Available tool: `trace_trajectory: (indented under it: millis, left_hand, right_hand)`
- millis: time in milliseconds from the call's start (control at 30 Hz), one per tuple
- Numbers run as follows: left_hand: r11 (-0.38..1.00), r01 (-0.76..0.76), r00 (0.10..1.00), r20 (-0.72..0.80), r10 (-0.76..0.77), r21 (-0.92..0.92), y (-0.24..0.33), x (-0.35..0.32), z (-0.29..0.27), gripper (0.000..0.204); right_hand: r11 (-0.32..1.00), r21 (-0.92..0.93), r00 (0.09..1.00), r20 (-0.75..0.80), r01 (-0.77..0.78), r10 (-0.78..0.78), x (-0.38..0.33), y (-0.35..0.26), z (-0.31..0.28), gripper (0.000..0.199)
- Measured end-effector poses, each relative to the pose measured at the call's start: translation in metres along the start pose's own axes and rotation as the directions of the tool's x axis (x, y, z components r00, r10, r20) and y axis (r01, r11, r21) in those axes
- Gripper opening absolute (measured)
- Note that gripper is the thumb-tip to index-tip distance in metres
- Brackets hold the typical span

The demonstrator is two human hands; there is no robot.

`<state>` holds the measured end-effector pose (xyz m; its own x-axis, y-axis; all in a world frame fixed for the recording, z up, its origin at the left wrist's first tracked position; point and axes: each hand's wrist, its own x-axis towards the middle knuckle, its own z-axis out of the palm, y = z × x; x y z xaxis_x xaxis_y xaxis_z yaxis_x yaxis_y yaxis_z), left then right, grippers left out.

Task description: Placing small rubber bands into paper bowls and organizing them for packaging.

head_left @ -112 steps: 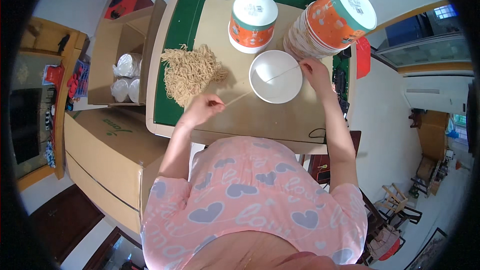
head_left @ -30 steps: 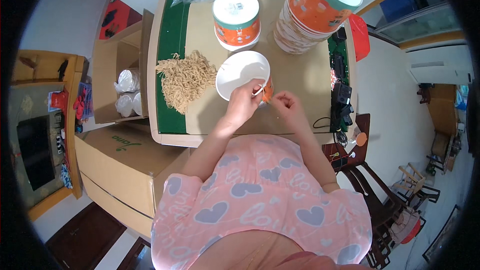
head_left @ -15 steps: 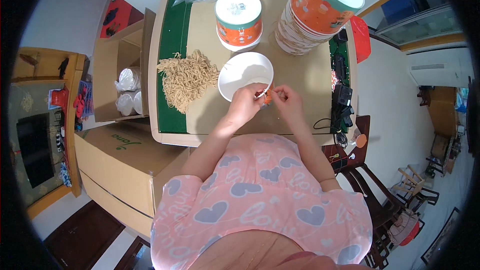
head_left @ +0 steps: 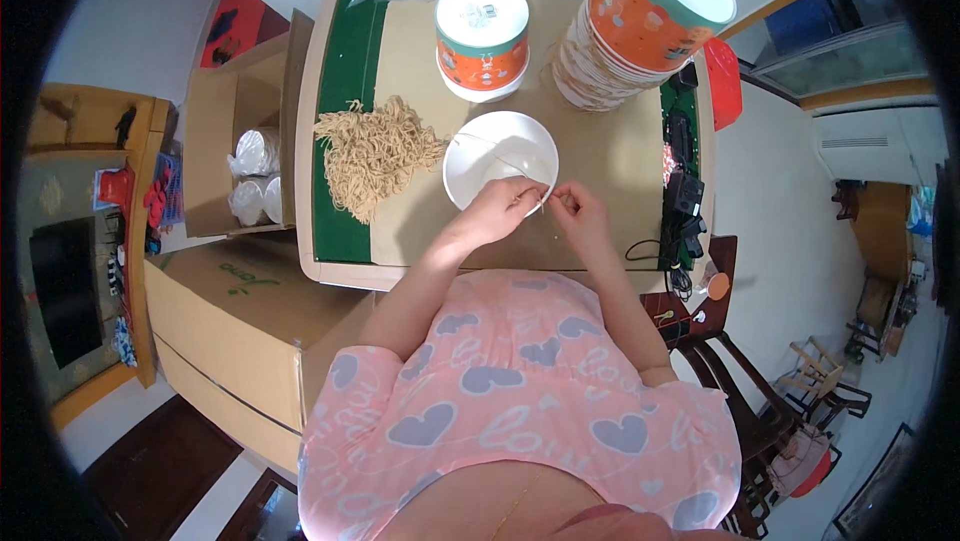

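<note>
**Working string [head_left: 475, 139] at the tub's [head_left: 490, 166] near rim**

The step in hand looks like fine fingerwork: both hands meet at the rim, on the side nearest the person and a little to the right. The tub stands on the brown mat [head_left: 610, 156], mouth up and tipped toward the person, with a thin strand running across its white inside. To its left lies the loose pile [head_left: 375, 156] of string; beyond it sits an upturned tub [head_left: 482, 61], with the tall stack [head_left: 640, 26] farther right.

As I judge it, the next move calls for a steady rim under one hand and a light, exact pinch from the other, so that the strand neither slips nor tangles.

The left hand [head_left: 503, 209] reaches over the near edge, fingers curled together and, it seems, clamped on the rim; whether they also trap string, I cannot tell. The right hand [head_left: 580, 213] is just outside the rim, thumb and forefinger brought together and pointing at the left fingertips. Any strand between them is too fine to make out. Both forearms angle inward from bent elbows, the wrists low over the mat, the backs of the hands facing up.
</note>
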<state>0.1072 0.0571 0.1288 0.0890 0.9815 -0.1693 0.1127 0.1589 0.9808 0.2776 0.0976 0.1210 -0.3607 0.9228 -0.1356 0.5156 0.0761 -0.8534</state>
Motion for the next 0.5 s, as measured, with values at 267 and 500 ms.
trace_trajectory:
  millis: [267, 500]
  left_hand:
    - [0.971, -0.045, 0.996, -0.064, 0.062, 0.237, -0.012, 0.000, 0.017, 0.013]
    - [0.968, 0.023, 0.994, -0.112, 0.005, 0.248, -0.021, -0.003, 0.018, 0.011]
  right_hand:
    - [0.997, 0.020, 0.994, 0.079, -0.080, 0.078, -0.014, 0.016, -0.001, 0.010]
    - [0.972, 0.210, 0.993, 0.073, -0.107, 0.094, -0.023, 0.022, 0.004, 0.014]
